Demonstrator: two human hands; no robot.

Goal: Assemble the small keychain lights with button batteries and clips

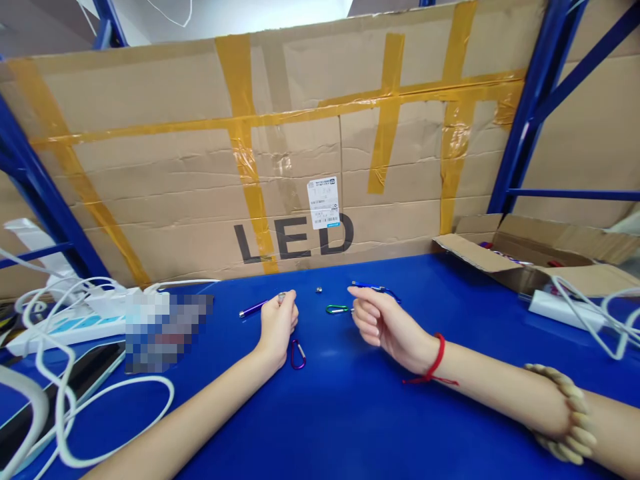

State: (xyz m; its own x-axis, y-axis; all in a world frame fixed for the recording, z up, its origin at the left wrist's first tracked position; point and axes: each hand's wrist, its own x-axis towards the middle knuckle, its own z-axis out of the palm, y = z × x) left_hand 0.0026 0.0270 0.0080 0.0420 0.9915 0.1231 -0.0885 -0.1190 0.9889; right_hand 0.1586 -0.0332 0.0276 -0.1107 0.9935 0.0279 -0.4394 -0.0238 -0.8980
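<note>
My left hand [277, 325] rests on the blue table [325, 413], fingers curled round the silver end of a slim purple pen-like stick [253, 309] that points left. A purple carabiner [298, 354] lies just right of that wrist. My right hand [379, 321] hovers with fingers loosely curled and slightly apart, holding nothing I can make out. A green carabiner [337, 309] lies beside its fingertips, and a blue pen-like stick [373, 289] lies right behind it. A small silver piece [319, 290] sits between the hands.
A taped cardboard wall marked LED [295, 237] closes off the back. An open cardboard box [525, 257] stands at the right, with white cables [595, 310] near it. A white power strip [75, 320], looping cables and a dark tablet [75, 380] fill the left side.
</note>
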